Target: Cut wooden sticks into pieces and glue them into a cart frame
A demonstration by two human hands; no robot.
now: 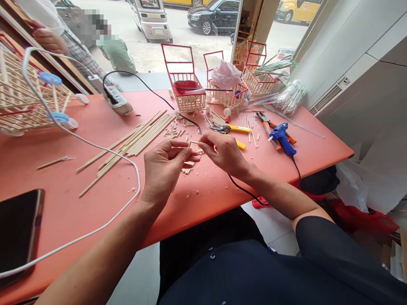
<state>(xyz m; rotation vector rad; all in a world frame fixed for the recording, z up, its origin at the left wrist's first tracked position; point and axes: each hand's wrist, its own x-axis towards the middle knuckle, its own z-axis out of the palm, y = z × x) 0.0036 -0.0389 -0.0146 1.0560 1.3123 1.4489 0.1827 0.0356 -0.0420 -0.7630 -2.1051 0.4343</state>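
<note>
My left hand (163, 165) pinches a thin wooden stick between thumb and fingers, its pale tip poking out at the top. Against that tip, my right hand (224, 152) holds a short wooden stick piece (194, 142) in a pinch, lying roughly level. Whether the two pieces are joined I cannot tell. Beneath my hands lie short cut pieces (188, 170) and crumbs. Long wooden sticks (149, 142) are bundled left of my left hand. Just beyond my right hand rest yellow-handled pliers (238, 128). A blue glue gun (284, 139) lies farther right, beside orange-handled pliers (265, 123).
Small stick-built carts (190, 101) line the table's far edge; another cart (28, 93) stands left. A white cable (95, 141) loops across the left side near a phone (20, 233). A power strip (117, 99) sits behind. A person (117, 53) is outside.
</note>
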